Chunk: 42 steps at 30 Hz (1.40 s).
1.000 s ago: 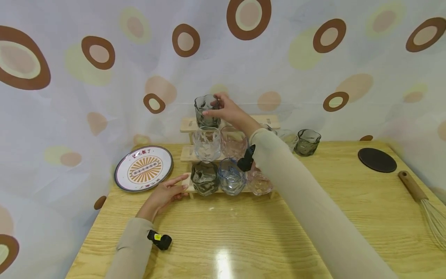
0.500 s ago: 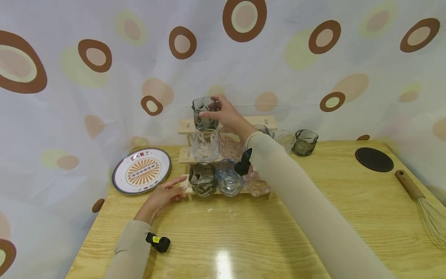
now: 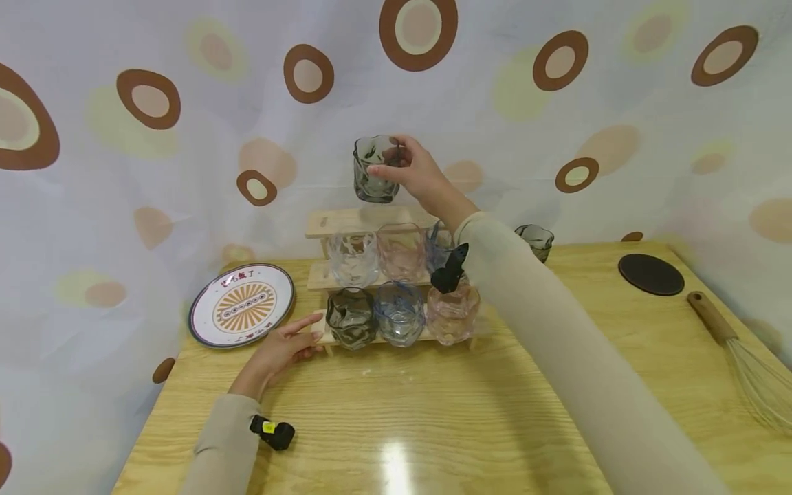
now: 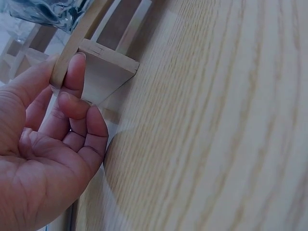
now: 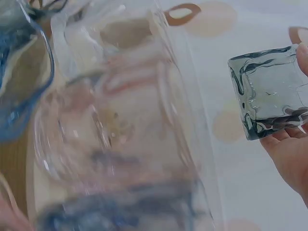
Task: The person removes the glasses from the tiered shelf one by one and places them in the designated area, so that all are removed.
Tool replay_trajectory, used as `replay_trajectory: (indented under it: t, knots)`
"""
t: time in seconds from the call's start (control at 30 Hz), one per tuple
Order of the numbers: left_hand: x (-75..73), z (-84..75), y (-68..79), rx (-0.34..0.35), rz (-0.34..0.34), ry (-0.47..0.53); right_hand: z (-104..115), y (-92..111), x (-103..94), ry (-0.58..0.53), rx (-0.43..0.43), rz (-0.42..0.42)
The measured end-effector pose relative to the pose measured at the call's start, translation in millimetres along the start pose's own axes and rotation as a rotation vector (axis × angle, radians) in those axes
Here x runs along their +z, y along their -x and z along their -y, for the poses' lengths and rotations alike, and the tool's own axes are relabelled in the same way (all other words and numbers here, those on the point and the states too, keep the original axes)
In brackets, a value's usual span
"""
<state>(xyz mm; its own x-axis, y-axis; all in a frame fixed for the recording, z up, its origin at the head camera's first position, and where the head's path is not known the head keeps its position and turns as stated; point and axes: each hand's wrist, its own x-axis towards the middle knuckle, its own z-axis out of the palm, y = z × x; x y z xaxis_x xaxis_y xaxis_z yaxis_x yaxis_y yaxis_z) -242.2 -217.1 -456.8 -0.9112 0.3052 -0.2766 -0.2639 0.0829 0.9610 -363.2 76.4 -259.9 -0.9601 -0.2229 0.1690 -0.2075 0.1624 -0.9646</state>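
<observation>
Behind the wooden surface [image 3: 346,426], a pale wall cloth [image 3: 482,103] printed with brown rings is hung. Near the back edge of the surface, a three-tier rack [image 3: 346,221] is set.

Compared with half a second ago, the grey glass [image 3: 365,182] is now held higher: a gap is seen between its base and the left part of the top tier, where it was low before. Its weight is thus judged to be carried by the right hand [image 3: 427,175] alone, its grip closed on the glass's side between thumb and fingers. By the left hand [image 3: 281,354], the left end of the bottom tier is pinched as before, so the rack is likely being steadied.

On the middle tier a clear glass [image 3: 353,258] is seen, and on the bottom tier a dark glass [image 3: 350,320]. Another glass [image 3: 537,239], near the surface's back edge, is partly hidden by the right sleeve [image 3: 557,323].

At the surface's back left corner, red Chinese characters are printed on the plate [image 3: 244,306]; one seems to be 了, the others are too small to be read surely. On the left wrist's yellow sticker [image 3: 269,427], the mark cannot be read. No brand is made out.
</observation>
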Motion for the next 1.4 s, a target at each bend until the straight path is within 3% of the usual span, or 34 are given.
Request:
replay_trajectory:
  t: [0.37, 0.5, 0.73, 0.93, 1.13, 1.4]
  knots:
    - [-10.4, -2.7, 5.8, -0.008, -0.005, -0.027, 5, 21, -75.7, -0.028, -0.014, -0.106]
    - [-13.1, -1.7, 9.2, -0.016, -0.018, -0.022, 1, 29, -104.9, -0.063, -0.006, -0.142]
    - [-18.1, 1.3, 11.5, -0.025, -0.028, -0.03, -13, 48, -149.3, -0.022, 0.052, -0.21]
    - [-20.0, 2.8, 13.1, -0.028, -0.029, -0.026, -32, 66, -181.5, -0.084, 0.111, -0.284]
    - [-20.3, 0.8, 17.0, -0.028, -0.038, -0.025, -59, 80, -208.8, -0.206, 0.08, -0.336]
    - [-20.9, -0.5, 21.2, -0.027, -0.043, -0.027, -97, 96, -225.9, -0.073, 0.163, -0.37]
